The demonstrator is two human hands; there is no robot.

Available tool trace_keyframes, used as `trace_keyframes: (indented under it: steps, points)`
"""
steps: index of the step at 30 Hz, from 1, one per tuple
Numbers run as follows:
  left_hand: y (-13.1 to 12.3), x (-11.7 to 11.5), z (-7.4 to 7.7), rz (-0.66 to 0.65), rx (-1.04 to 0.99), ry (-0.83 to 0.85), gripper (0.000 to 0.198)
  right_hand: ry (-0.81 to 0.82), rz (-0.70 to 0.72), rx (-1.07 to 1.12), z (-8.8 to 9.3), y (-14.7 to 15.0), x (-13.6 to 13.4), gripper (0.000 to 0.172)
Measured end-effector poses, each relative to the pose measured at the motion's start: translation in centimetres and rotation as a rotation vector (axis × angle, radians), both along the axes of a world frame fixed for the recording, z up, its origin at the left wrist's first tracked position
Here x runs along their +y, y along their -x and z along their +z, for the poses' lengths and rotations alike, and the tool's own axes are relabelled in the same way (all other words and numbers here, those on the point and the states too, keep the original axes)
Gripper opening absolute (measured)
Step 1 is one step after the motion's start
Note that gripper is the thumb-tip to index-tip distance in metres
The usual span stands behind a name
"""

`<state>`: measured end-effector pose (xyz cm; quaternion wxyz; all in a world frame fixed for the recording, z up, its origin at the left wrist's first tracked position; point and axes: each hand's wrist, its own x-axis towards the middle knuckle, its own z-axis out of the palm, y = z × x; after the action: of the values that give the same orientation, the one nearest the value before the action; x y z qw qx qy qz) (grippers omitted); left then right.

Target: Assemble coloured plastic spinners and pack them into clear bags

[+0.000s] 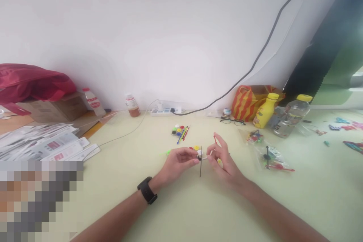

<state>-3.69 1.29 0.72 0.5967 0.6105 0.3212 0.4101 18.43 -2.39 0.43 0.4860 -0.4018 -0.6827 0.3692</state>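
What worries me most is the pale table [181, 213]: it looks smooth, so any light part let go over it could skid off or roll away. To the right, the clear plastic bag [275, 152] with red and black parts sits close enough to the right forearm that a wide elbow swing might drag it. Just beyond the hands lie loose discs [200, 152], and a knuckle lowered carelessly could scatter them. The farther group of sticks [183, 135] is apart from the hands and, I judge, at less risk.

Now the grip. My left hand [180, 160], on the left, has its thumb and forefinger brought together at the dark middle of a black stick [200, 168], which stands nearly on end in my view between the two hands. If that pinch is too light, the stick could twist; if too hard, so thin a piece might bend. My right hand [225, 163] is half curled with the forefinger raised. A short white rod [204, 158] reaches across from the black stick to its thumb, but I cannot tell whether it is pinched there. A red stick [214, 139] shows against the raised forefinger; a sudden flex could drop it.
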Motion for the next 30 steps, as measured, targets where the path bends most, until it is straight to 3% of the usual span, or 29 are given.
trace_keyframes:
  steps: [1, 3, 4, 6, 8, 14, 19, 23, 30]
  points:
    - [0.0, 0.0, 0.1, 0.01, -0.001, -0.003, 0.027, -0.003, -0.018, 0.02, 0.0, 0.1, -0.1, 0.064]
    - [0.0, -0.1, 0.2, 0.025, -0.011, -0.008, 0.027, 0.043, -0.01, 0.032, 0.3, 0.1, -0.2, 0.041]
    - [0.0, -0.1, 0.3, 0.031, -0.016, -0.009, 0.027, 0.087, 0.024, 0.022, 0.4, 0.0, -0.1, 0.038]
    - [0.0, -0.2, 0.5, 0.045, -0.02, -0.011, 0.028, 0.169, 0.104, 0.006, 0.8, -0.4, 0.2, 0.063]
    - [0.0, -0.1, 0.7, 0.059, -0.016, -0.008, 0.03, 0.202, 0.126, 0.029, 1.2, -0.9, 0.5, 0.075]
    - [0.5, 0.4, 0.9, 0.101, -0.019, 0.011, 0.031, 0.223, 0.09, 0.076, 1.6, -1.4, 1.0, 0.075]
    - [1.2, 1.2, 1.1, 0.158, -0.006, -0.007, 0.031, 0.287, 0.051, 0.03, 0.8, -1.5, 1.4, 0.069]
    - [2.0, 2.1, 1.4, 0.194, -0.05, 0.004, 0.033, 0.246, 0.012, -0.102, 0.0, -1.7, 1.8, 0.062]
    - [4.2, 4.7, 2.0, 0.353, -0.225, 0.118, 0.035, 0.034, -0.032, -0.323, -0.5, -2.1, 2.2, 0.034]
